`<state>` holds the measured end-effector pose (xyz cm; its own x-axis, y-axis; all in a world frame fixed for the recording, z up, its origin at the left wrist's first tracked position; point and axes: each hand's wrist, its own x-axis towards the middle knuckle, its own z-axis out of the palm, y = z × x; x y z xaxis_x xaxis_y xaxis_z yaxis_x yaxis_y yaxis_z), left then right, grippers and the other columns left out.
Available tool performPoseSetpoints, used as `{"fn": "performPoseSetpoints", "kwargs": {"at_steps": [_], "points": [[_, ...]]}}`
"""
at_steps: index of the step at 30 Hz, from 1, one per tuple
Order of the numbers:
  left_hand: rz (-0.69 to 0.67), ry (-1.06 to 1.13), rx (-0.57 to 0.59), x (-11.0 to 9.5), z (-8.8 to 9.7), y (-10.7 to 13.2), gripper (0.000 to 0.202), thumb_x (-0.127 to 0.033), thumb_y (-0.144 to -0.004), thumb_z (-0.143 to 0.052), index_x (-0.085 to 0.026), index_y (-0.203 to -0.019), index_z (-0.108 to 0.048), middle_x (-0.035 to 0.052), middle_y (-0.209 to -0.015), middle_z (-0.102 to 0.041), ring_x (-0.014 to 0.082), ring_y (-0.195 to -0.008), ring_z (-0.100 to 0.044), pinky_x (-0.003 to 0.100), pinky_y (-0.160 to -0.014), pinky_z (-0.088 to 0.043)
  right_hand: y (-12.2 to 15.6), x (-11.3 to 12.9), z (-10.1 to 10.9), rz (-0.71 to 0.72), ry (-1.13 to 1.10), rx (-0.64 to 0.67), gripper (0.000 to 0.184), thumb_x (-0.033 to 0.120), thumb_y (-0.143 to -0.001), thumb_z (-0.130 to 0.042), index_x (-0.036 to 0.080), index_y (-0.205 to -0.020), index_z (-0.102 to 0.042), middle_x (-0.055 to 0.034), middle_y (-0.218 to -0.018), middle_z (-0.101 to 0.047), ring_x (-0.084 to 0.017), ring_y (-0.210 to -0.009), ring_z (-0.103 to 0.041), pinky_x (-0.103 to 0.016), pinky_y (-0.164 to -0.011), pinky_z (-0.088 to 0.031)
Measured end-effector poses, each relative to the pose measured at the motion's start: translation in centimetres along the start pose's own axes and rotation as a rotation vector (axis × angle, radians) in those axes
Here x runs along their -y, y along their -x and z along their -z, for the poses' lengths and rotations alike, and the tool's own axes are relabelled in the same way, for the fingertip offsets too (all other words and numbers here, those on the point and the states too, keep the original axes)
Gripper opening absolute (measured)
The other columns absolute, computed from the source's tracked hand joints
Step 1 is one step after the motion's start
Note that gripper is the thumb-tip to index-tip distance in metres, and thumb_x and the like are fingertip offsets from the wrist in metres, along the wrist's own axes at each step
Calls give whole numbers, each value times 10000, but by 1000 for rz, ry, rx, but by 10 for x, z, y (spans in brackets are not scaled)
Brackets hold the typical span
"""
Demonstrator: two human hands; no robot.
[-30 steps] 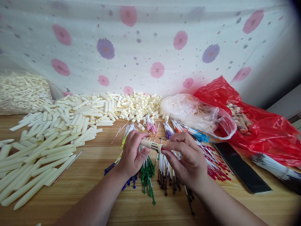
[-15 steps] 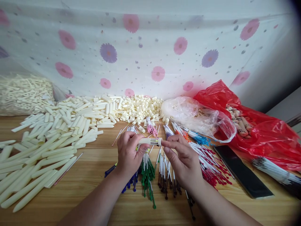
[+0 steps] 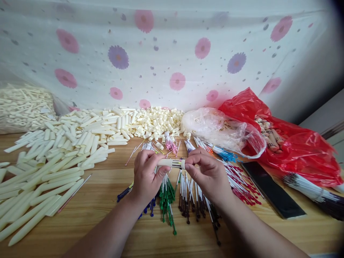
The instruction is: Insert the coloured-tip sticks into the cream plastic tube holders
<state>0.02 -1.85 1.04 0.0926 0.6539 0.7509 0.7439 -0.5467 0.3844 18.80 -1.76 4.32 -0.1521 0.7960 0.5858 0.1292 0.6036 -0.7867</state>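
My left hand (image 3: 146, 175) is closed around the left end of a cream pen barrel (image 3: 170, 163) held level above the wooden table (image 3: 102, 211). My right hand (image 3: 206, 172) pinches the barrel's right end, where a white ring with coloured marks sits. Under both hands lie bundles of thin refills with coloured tips: green (image 3: 167, 195), brown (image 3: 188, 197), blue (image 3: 125, 192) and red (image 3: 239, 184).
Long cream tapered shells (image 3: 40, 186) and short cream tubes (image 3: 88, 132) cover the left. Small slotted cream rings (image 3: 158, 122) are heaped at the back. A clear bag (image 3: 220, 129), a red bag (image 3: 290, 143) and a dark phone (image 3: 271, 190) lie right. A flowered cloth (image 3: 161, 53) hangs behind.
My right hand's fingers have closed in over the barrel's right end, from a looser pinch a second ago. The barrel has levelled out. The view shifted slightly.
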Motion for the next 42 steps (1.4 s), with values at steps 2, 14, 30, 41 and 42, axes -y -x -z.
{"fn": "performPoseSetpoints", "kwargs": {"at_steps": [2,14,30,41,42], "points": [[-15,-39,-18,0,0,0,394,-506,-882,-460,-163,-902,-651,70,-862,-508,227,-843,-511,366,-762,-413,-1,-2,0,4,37,-5,97,153,-794,-604,191,-705,-614,3,-711,-574,-128,-694,-534,-269,-647,-427],[20,-164,-34,-2,0,-1,390,-505,-876,-476,-168,-881,-672,58,-821,-517,222,-805,-513,373,-757,-373,1,-11,-1,-190,-107,82,138,259,-869,-585,200,-749,-617,15,-750,-554,-111,-715,-520,-246,-673,-405],[679,1094,188,2,-13,4,533,-702,-749,-510,-173,-729,-582,20,-729,-529,147,-669,-425,280,-664,-352,12,19,25,77,-602,562,421,638,-829,-490,289,-857,-723,-11,-655,-591,-118,-601,-568,-244,-597,-484],[592,1133,306,6,-8,1,530,-684,-666,-627,-161,-697,-551,-1,-705,-440,149,-701,-407,275,-664,-328,-4,24,12,423,204,301,403,169,-831,-623,187,-1228,-555,-90,-1009,-579,-186,-934,-566,-330,-792,-506],[563,1127,337,8,-9,2,513,-670,-689,-618,-163,-711,-543,-3,-711,-432,152,-709,-409,278,-669,-328,-3,26,9,441,241,303,395,171,-831,-621,178,-1220,-556,-93,-1004,-568,-189,-924,-561,-332,-784,-508]]}}
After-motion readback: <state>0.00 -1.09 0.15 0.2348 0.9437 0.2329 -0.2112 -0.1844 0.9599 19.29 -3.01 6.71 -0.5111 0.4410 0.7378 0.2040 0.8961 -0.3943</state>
